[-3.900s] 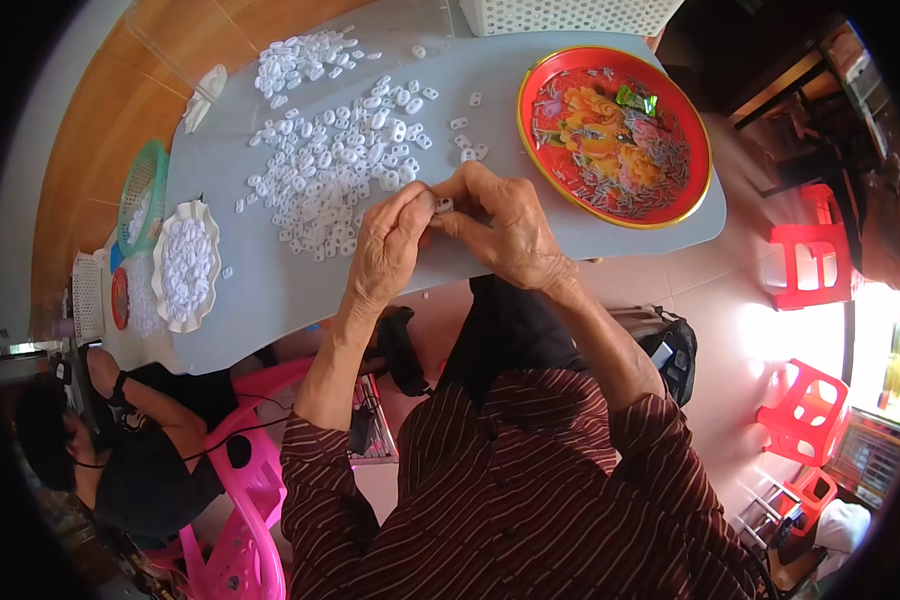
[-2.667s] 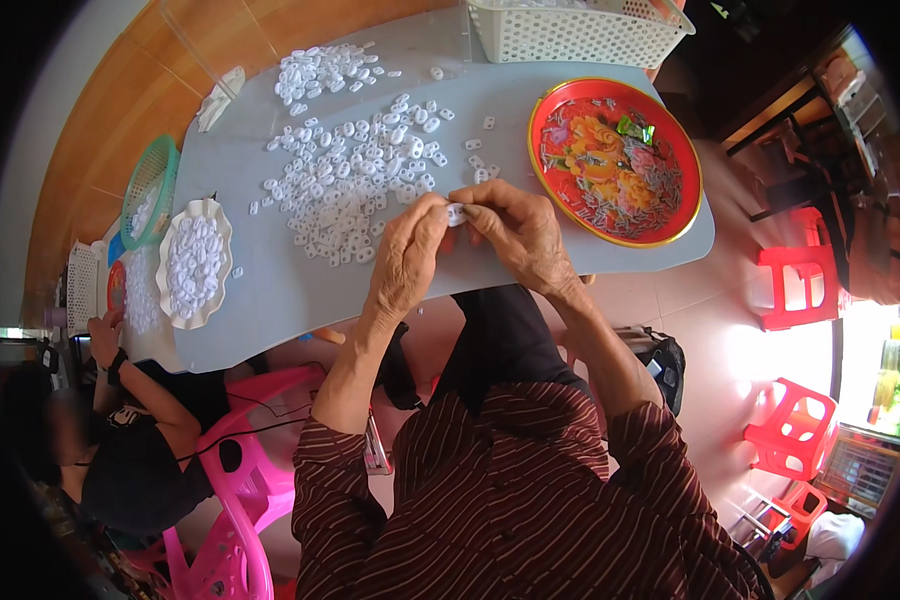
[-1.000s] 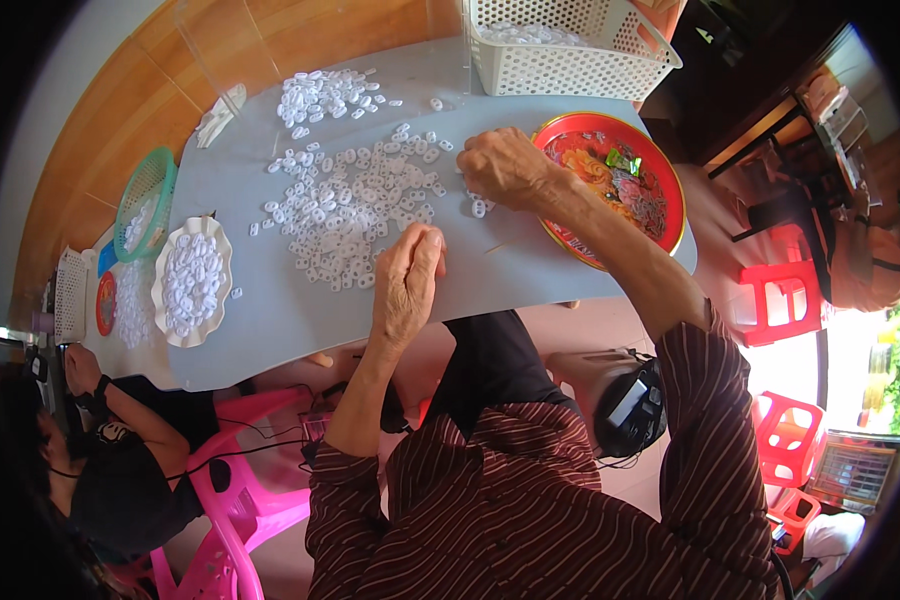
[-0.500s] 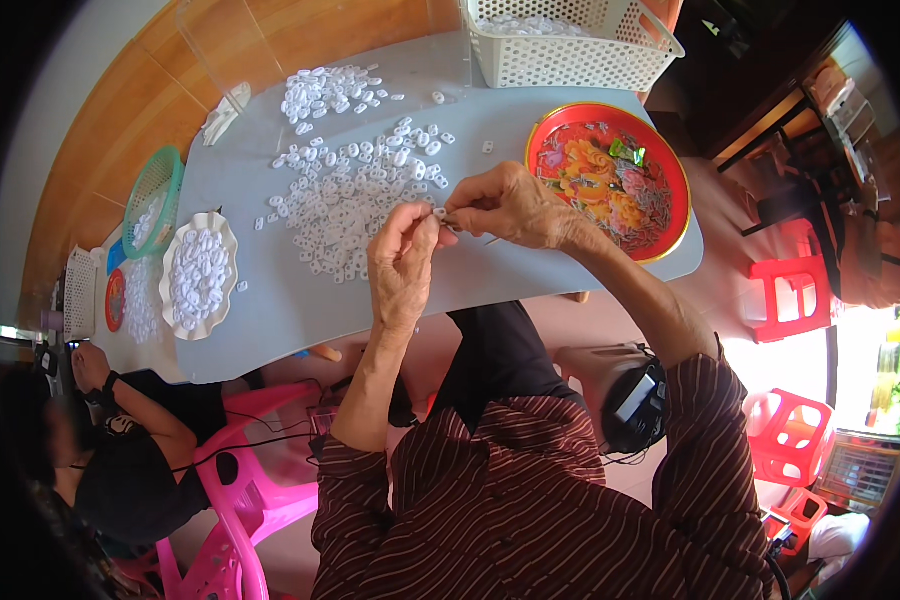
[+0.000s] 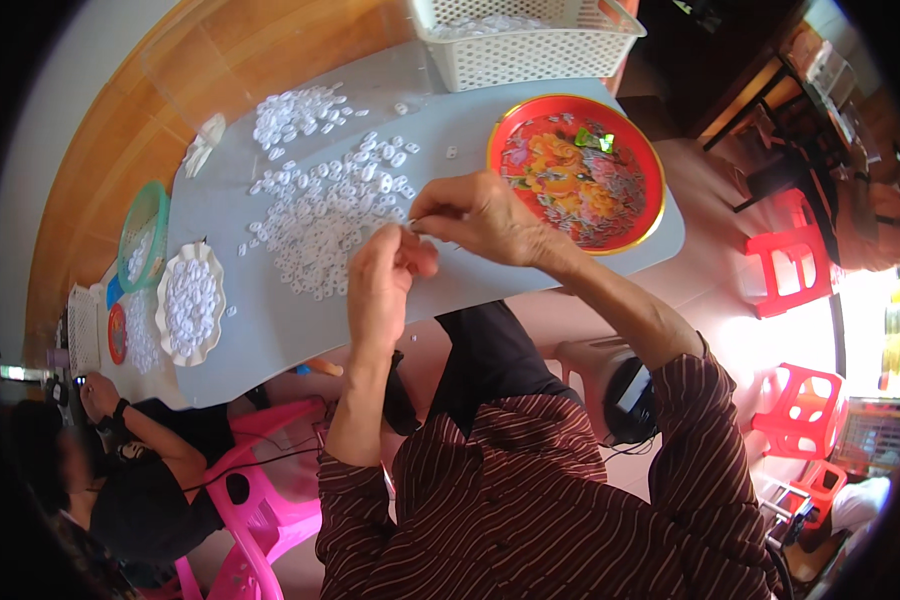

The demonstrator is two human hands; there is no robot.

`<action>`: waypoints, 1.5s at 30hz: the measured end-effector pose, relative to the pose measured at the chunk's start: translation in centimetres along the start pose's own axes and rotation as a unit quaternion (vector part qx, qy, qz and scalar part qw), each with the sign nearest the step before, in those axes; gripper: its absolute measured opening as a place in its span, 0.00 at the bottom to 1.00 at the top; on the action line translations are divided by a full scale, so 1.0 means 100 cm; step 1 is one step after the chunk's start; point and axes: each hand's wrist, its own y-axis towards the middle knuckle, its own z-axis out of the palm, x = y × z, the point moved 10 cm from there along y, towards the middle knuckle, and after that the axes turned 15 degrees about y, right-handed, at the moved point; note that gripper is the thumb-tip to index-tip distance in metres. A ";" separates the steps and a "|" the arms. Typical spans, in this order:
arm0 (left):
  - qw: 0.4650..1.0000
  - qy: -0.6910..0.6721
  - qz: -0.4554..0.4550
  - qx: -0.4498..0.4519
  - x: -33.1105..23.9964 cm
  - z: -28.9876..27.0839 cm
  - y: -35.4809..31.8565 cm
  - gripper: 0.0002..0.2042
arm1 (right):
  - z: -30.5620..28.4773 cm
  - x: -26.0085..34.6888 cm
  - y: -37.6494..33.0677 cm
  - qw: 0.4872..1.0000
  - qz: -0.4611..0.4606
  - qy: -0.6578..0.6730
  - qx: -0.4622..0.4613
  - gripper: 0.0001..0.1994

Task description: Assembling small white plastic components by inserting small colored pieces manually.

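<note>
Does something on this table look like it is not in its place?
Yes, perhaps: a shiny green item lies in the red tray among many small grey pieces. It looks odd because its colour and larger size differ from theirs.

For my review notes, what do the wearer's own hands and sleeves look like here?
The left hand and right hand are bare: no glove, watch or bracelet shows. Both sleeves are dark maroon-brown with thin, pale slanting stripes. They look loose and end partway along the arm, leaving much of the forearms uncovered.
</note>
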 end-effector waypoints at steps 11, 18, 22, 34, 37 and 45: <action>0.981 -0.159 -0.052 0.101 0.006 0.029 0.005 0.07 | -0.018 0.036 -0.018 0.984 -0.106 -0.140 0.001 0.08; 0.997 -0.060 0.017 0.040 0.005 0.014 0.000 0.06 | -0.139 -0.014 -0.014 0.951 -0.029 -0.292 -0.100 0.04; 0.999 -0.034 0.024 0.022 0.012 0.012 0.001 0.06 | -0.132 -0.037 -0.003 0.938 0.042 -0.342 -0.026 0.04; 0.998 0.054 0.038 0.020 0.005 0.014 -0.001 0.06 | -0.119 -0.046 0.018 0.867 0.113 -0.484 0.034 0.05; 0.998 0.043 0.043 0.023 0.003 0.015 -0.002 0.06 | -0.122 -0.029 0.011 0.932 0.101 -0.345 -0.034 0.06; 0.999 0.030 0.028 0.011 0.011 -0.002 -0.007 0.04 | -0.014 -0.022 -0.031 0.982 0.152 0.075 -0.084 0.07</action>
